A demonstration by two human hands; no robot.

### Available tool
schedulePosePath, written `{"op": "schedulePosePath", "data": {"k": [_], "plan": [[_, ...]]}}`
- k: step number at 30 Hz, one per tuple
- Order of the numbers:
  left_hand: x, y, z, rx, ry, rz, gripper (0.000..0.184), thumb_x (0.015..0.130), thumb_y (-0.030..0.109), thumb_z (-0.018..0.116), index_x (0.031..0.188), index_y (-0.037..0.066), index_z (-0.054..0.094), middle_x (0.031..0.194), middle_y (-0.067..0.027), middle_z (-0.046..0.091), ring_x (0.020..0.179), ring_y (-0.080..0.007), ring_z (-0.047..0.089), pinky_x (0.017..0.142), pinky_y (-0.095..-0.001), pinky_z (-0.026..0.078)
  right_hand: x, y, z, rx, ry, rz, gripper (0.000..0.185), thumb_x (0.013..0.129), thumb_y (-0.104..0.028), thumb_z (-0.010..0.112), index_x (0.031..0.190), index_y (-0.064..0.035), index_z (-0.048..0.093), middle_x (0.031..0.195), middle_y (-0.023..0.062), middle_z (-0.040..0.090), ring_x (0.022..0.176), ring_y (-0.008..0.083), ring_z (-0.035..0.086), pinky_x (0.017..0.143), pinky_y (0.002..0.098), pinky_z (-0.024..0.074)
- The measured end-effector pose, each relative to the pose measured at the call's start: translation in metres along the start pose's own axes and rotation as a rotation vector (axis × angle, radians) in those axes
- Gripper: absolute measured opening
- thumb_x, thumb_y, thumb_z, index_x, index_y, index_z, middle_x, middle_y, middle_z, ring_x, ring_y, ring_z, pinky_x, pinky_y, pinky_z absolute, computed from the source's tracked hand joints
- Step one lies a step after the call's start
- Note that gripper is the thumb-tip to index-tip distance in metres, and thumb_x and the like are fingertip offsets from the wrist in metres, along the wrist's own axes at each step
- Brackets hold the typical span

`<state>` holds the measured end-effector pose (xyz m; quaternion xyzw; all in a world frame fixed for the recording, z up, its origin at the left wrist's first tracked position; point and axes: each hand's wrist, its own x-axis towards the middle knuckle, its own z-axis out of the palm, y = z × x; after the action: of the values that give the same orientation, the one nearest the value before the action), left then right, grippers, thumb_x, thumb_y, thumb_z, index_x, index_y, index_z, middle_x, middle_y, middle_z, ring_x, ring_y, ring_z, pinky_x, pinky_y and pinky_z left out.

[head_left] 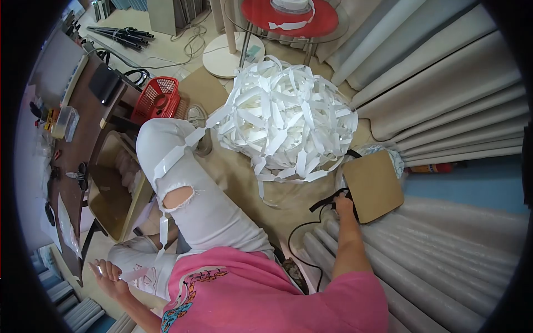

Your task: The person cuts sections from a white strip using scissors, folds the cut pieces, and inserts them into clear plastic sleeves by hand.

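My left hand [109, 277], at lower left, is closed with the end of a white segmented strip [171, 160] between its fingers. This strip runs over my raised knee from a big heap of white strips [286, 119] on the floor ahead. On the other side, my right hand [343, 205] reaches down beside a brown board [373, 186]. Its fingers are closed at a black strap [327, 201] by the board's left edge; the hand partly hides what it grips. A black cable [292, 236] curves away just below it.
To the left stand a brown desk [75, 141] with scissors [83, 176], a tan bin [108, 191] and a red basket [159, 97]. A red stool [291, 19] is behind the heap. Curtains [449, 83] and wrapped rolls [444, 244] line the right.
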<state>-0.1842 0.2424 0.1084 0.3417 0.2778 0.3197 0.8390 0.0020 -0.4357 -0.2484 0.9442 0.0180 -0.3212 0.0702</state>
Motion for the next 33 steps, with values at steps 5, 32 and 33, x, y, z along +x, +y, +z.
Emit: {"op": "schedulePosePath", "data": {"k": [5,32,33], "plan": [[-0.001,-0.004,-0.013,-0.016,-0.004,0.004,0.026,0.092,0.026,0.037,0.081,0.003,0.044,0.055,0.0009,0.027,0.040,-0.0070,0.018,0.032,-0.0206,0.017,-0.042,-0.010,0.038,-0.195,-0.317,-0.341,0.021,0.071,-0.017,0.052,0.087,-0.0089,0.063,0.091,0.0144,0.061,0.085,0.0312,0.059,0.072,0.0402,0.0474],[-0.026,-0.056,-0.029,-0.105,0.082,0.094,0.027,0.091,0.028,0.038,0.082,0.004,0.048,0.051,0.0015,0.029,0.039,-0.0064,0.020,0.030,-0.0196,0.018,-0.114,-0.072,0.100,0.296,-0.896,-0.391,0.015,0.070,-0.016,0.059,0.077,-0.0032,0.062,0.074,0.0110,0.061,0.066,0.0238,0.060,0.053,0.0353,0.0480],[-0.032,-0.069,-0.011,-0.104,0.159,0.109,0.028,0.091,0.030,0.039,0.079,0.006,0.048,0.050,0.0020,0.027,0.038,-0.0057,0.020,0.030,-0.0193,0.018,-0.104,-0.044,0.108,0.297,-0.960,-0.362,0.015,0.070,-0.016,0.059,0.077,-0.0030,0.062,0.074,0.0109,0.061,0.066,0.0237,0.060,0.053,0.0353,0.0479]]}}
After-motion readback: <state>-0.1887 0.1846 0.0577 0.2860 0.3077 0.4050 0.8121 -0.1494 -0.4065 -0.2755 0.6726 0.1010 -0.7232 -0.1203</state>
